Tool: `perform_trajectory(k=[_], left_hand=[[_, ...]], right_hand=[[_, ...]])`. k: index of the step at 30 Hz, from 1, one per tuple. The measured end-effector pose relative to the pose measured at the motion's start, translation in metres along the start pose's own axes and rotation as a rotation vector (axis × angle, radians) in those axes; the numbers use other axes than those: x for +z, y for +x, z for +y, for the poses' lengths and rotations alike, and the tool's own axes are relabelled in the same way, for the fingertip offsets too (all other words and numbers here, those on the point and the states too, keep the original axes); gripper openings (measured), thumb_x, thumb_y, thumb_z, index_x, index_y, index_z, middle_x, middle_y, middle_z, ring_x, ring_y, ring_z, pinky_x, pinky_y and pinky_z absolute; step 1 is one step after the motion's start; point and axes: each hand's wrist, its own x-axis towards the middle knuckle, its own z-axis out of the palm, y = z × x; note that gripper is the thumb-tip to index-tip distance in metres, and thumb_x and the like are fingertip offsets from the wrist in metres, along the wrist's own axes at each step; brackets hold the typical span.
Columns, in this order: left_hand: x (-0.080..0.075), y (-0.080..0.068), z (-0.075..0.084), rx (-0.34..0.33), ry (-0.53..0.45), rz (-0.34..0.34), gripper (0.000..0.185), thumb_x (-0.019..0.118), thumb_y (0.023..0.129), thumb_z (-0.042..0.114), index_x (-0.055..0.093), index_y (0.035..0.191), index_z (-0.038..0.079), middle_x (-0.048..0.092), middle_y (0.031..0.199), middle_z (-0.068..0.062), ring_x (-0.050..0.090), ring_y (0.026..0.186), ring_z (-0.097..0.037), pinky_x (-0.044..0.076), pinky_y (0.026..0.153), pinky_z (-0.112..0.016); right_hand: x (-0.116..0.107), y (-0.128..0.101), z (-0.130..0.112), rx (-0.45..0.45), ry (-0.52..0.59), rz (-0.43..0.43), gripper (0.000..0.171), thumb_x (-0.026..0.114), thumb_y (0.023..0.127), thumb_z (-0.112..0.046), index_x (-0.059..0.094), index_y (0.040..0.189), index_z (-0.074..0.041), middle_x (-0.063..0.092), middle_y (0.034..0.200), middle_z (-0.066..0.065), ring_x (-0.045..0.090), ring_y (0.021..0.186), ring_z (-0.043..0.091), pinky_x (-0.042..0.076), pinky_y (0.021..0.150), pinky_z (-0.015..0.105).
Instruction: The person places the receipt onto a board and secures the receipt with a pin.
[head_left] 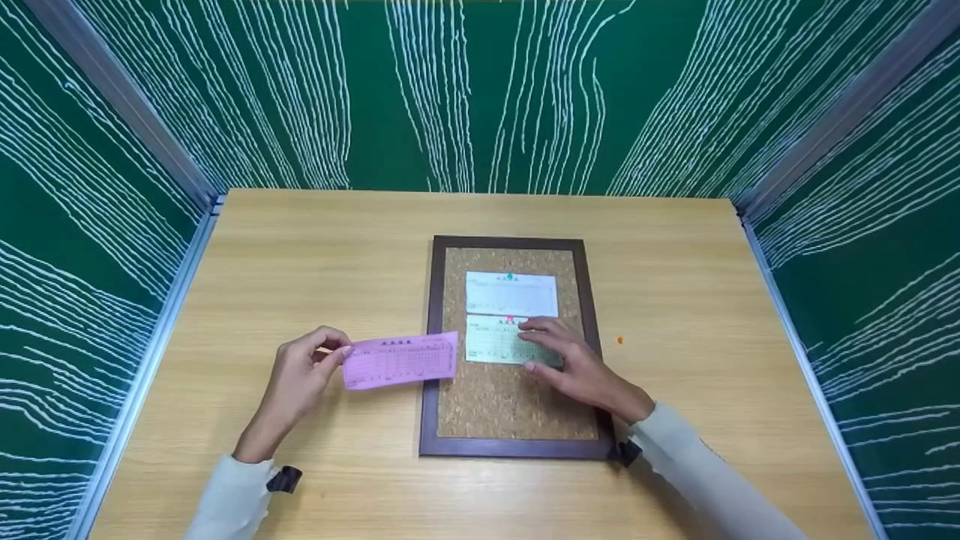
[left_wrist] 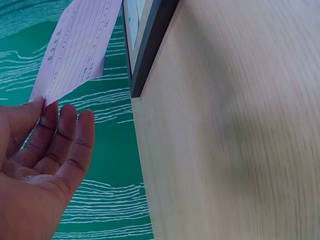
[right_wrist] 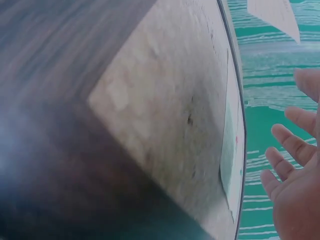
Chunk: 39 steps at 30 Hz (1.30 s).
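We observe the left hand (head_left: 300, 375) pinching the pink slip (head_left: 401, 360) by its left end between thumb and fingers; the slip projects to the right, its far end overlapping the left frame edge of the cork board (head_left: 510, 405); in our judgement the end grip leaves the printed face and the free end unobstructed. In the left wrist view the same left hand (left_wrist: 40, 170) shows its remaining fingers (left_wrist: 75, 145) fairly straight and side by side, with only the slip's corner (left_wrist: 75, 45) held at the fingertips.

The right hand (head_left: 574, 364) lies with fingers extended and relaxed over the lower green slip (head_left: 495, 343) on the board, gripping nothing; we judge that the flat contact holds this paper down against the cork. In the right wrist view the right hand (right_wrist: 295, 165) shows spread, straight fingers beside the board face, so actual contact is confirmed only from the head view.

2 slips sit on the board: the upper white slip (head_left: 511, 294), fixed at its top edge by a green pin (head_left: 510, 277), and the lower green slip, with a pink pin (head_left: 510, 319) at its top edge. An orange pin (head_left: 619, 340) lies on the wooden table (head_left: 300, 247), just right of the frame and apart from it.
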Motion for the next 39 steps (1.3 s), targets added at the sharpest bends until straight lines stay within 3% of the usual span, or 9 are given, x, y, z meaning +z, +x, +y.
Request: perform_trajectory(k=[9, 16, 21, 28, 39], left_hand=[[0.003, 0.002, 0.003, -0.035, 0.015, -0.025, 0.010, 0.077, 0.099, -0.006, 0.078, 0.101, 0.003, 0.080, 0.100, -0.009, 0.076, 0.095, -0.025, 0.065, 0.086, -0.035], [0.004, 0.003, 0.005, -0.032, 0.007, -0.024, 0.012, 0.077, 0.098, -0.008, 0.078, 0.100, 0.004, 0.080, 0.100, -0.009, 0.076, 0.095, -0.025, 0.063, 0.083, -0.026], [0.007, 0.003, 0.007, -0.032, 0.001, -0.025, 0.012, 0.077, 0.097, -0.008, 0.078, 0.100, 0.004, 0.080, 0.100, -0.009, 0.075, 0.094, -0.025, 0.064, 0.083, -0.028], [0.008, 0.003, 0.007, 0.027, 0.002, -0.029, 0.010, 0.076, 0.099, -0.006, 0.078, 0.101, 0.004, 0.080, 0.099, -0.007, 0.075, 0.094, -0.024, 0.063, 0.083, -0.029], [0.013, 0.001, 0.011, 0.025, -0.033, -0.024, 0.013, 0.077, 0.098, -0.008, 0.078, 0.099, 0.005, 0.080, 0.098, -0.007, 0.075, 0.093, -0.023, 0.064, 0.082, -0.028]], right_hand=[[0.008, 0.005, -0.011, -0.031, 0.023, -0.048, 0.048, 0.080, 0.102, -0.016, 0.069, 0.146, -0.002, 0.061, 0.155, 0.011, 0.052, 0.149, 0.033, 0.043, 0.120, 0.062], [0.017, 0.010, -0.020, -0.023, 0.059, -0.078, 0.045, 0.079, 0.104, -0.022, 0.070, 0.145, -0.003, 0.060, 0.157, 0.007, 0.049, 0.152, 0.030, 0.041, 0.123, 0.059], [0.022, 0.014, -0.024, -0.046, 0.065, -0.086, 0.045, 0.079, 0.104, -0.022, 0.071, 0.144, -0.001, 0.061, 0.155, 0.007, 0.049, 0.151, 0.031, 0.040, 0.125, 0.055], [0.029, 0.018, -0.024, -0.076, 0.070, -0.078, 0.044, 0.080, 0.103, -0.018, 0.071, 0.142, 0.001, 0.064, 0.152, 0.009, 0.052, 0.147, 0.033, 0.041, 0.125, 0.051], [0.039, 0.026, -0.031, -0.061, 0.098, -0.131, 0.045, 0.079, 0.104, -0.020, 0.070, 0.145, -0.005, 0.067, 0.148, 0.011, 0.055, 0.145, 0.034, 0.043, 0.122, 0.060]])
